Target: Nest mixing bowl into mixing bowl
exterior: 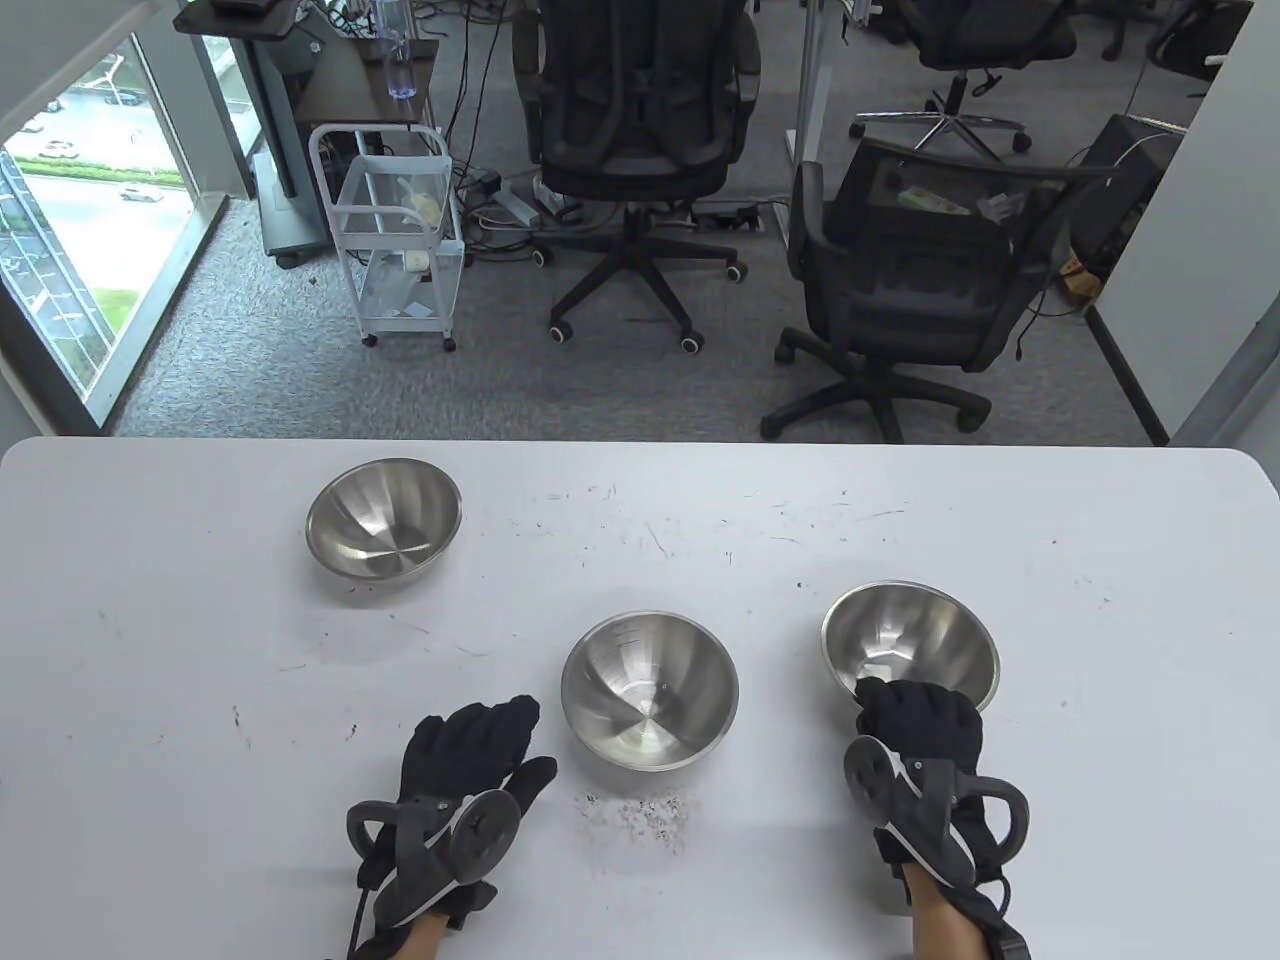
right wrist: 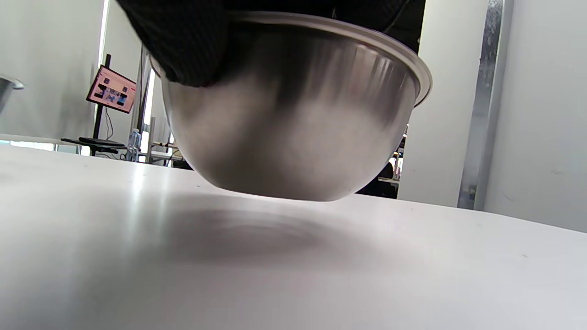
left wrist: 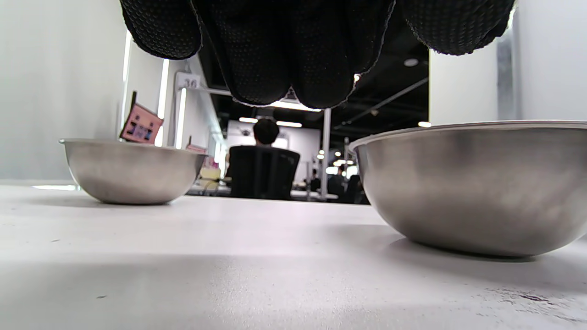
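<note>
The right mixing bowl [exterior: 910, 650] stood at about 4 o'clock on the white table [exterior: 150, 640] in the table view, with the right hand [exterior: 925, 735] gripping its near rim, fingers folded over the edge. The middle mixing bowl [exterior: 650, 690] sat at 6 o'clock, a little apart from it, and the far mixing bowl [exterior: 383, 520] stood well apart at 10 o'clock. The left hand [exterior: 470, 760] lay flat on the table beside the middle bowl, fingers apart and holding nothing, so that bowl had no support; if the carried one struck its rim, it could probably slide or spin away. In the left wrist view, the left hand's fingertips [left wrist: 293, 68] hung loose above the table, touching neither bowl. In the right wrist view, the gripped bowl [right wrist: 298, 119] appeared tilted, and whether its base still touched the table I could not tell. A grip on one side of the smooth steel only seemed risky: the bowl might swing down or slip from the glove, then land crooked instead of seating inside.
</note>
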Demonstrator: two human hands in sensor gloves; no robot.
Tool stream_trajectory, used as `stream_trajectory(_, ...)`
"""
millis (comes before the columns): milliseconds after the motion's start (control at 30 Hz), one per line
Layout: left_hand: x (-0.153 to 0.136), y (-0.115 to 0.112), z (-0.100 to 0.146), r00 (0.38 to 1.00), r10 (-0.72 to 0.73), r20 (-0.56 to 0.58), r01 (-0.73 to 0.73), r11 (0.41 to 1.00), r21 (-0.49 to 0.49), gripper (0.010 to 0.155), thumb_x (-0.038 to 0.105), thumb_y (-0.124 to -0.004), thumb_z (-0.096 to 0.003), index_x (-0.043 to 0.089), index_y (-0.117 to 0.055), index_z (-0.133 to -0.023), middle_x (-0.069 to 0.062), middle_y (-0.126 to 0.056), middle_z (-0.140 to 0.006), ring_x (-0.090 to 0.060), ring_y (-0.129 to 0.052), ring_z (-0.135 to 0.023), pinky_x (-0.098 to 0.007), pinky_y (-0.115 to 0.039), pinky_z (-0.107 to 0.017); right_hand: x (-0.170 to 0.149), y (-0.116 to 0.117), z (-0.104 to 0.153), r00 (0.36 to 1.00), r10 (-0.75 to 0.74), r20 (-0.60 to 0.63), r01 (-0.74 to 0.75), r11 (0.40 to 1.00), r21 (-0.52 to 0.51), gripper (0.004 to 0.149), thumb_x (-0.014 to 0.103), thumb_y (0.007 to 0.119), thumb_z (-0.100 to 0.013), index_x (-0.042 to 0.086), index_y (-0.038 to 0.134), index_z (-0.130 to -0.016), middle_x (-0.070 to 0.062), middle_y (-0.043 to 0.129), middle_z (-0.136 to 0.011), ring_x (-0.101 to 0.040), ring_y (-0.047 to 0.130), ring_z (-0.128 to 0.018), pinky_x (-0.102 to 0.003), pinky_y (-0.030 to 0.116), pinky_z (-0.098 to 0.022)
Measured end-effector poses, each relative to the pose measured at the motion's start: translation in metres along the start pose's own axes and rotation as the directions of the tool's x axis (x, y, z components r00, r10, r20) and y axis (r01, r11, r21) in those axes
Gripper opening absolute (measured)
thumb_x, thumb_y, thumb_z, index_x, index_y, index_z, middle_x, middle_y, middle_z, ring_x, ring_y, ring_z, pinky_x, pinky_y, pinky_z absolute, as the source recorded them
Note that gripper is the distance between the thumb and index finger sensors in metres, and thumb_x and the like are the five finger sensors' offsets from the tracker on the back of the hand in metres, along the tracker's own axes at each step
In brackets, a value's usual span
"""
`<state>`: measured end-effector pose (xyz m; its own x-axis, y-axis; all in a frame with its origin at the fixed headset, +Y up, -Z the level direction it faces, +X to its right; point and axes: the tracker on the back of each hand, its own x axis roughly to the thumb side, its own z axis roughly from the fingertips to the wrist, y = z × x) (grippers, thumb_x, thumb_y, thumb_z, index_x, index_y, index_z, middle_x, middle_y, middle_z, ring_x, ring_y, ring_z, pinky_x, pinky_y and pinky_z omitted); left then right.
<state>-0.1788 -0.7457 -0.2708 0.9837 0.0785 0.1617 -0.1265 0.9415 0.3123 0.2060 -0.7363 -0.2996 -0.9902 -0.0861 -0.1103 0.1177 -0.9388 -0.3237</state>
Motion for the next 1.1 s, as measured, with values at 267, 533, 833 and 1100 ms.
stream_trajectory(267, -0.003, 0.000, -0.001, 1.000, 0.006, -0.015, -0.006, 1.000, 0.001, 0.067, 0.062, -0.069, -0.0462, 0.035, -0.070, -0.107, 0.010, -0.090, -0.102, -0.022, -0.088, -0.096, -0.057, -0.069, -0.073, 0.030, -0.028, 0.008, 0.996, -0.025, 0.085, 0.034, 0.994, -0.105, 0.032, 0.032, 0.089, -0.046, 0.038, 0.087, -0.078, 0.011, 0.101, -0.074, -0.023, 0.098, -0.074, -0.054, 0.069, -0.066)
stream_trajectory(533, -0.014, 0.000, -0.003, 0.998, 0.036, -0.053, -0.036, 0.999, 0.000, 0.067, 0.062, -0.069, -0.0463, 0.035, -0.070, -0.108, 0.011, -0.090, -0.102, -0.022, -0.088, -0.096, -0.057, -0.069, -0.073, 0.080, -0.051, 0.016, 0.972, -0.057, 0.226, 0.094, 0.983, -0.157, 0.032, 0.033, 0.089, -0.046, 0.038, 0.087, -0.077, 0.011, 0.101, -0.074, -0.022, 0.098, -0.075, -0.054, 0.069, -0.067)
stream_trajectory(833, -0.018, -0.002, -0.004, 0.996, 0.053, -0.072, -0.053, 0.999, -0.004, 0.067, 0.062, -0.069, -0.0464, 0.035, -0.070, -0.107, 0.011, -0.090, -0.102, -0.022, -0.088, -0.096, -0.057, -0.069, -0.073, 0.135, -0.066, 0.026, 0.932, -0.071, 0.356, 0.134, 0.979, -0.154, 0.032, 0.034, 0.088, -0.046, 0.040, 0.086, -0.077, 0.012, 0.101, -0.075, -0.021, 0.097, -0.076, -0.053, 0.068, -0.067)
stream_trajectory(1100, -0.020, 0.000, -0.004, 0.995, 0.070, -0.074, -0.069, 0.998, 0.010, 0.067, 0.062, -0.069, -0.0464, 0.035, -0.070, -0.107, 0.011, -0.090, -0.102, -0.022, -0.088, -0.096, -0.057, -0.069, -0.073, 0.153, -0.055, 0.029, 0.911, -0.130, 0.391, 0.172, 0.982, -0.073, 0.032, 0.035, 0.088, -0.046, 0.040, 0.086, -0.077, 0.012, 0.101, -0.075, -0.020, 0.097, -0.076, -0.053, 0.068, -0.068)
